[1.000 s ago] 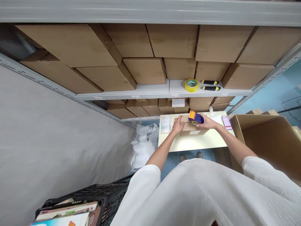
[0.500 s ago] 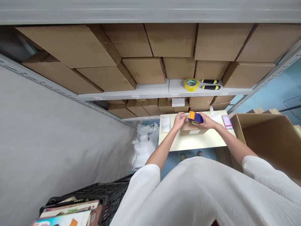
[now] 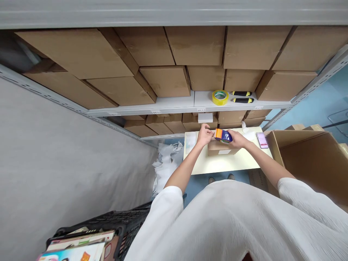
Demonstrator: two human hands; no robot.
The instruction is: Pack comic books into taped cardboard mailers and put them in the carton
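Observation:
My right hand (image 3: 238, 139) is closed around a blue and orange tape dispenser (image 3: 223, 135), holding it over a small cardboard box (image 3: 221, 146). The dispenser's orange front points left. Close to that front, my left hand (image 3: 205, 135) has its fingers curled together. Whether tape lies between them is too small to see. A white label (image 3: 224, 152) shows on the box's near side. The box rests on a pale yellow table (image 3: 217, 166).
A phone (image 3: 262, 140) lies at the table's right, beside a large open carton (image 3: 301, 156). The shelf ahead (image 3: 174, 102) bears boxes, a yellow tape roll (image 3: 220, 97) and two cutters (image 3: 241, 100). A black crate (image 3: 127, 232) with printed booklets stands at lower left.
My left hand has shifted slightly left and up, its fingers more curled. The dispenser in my right hand has moved a little left. The box stays in place on the table.

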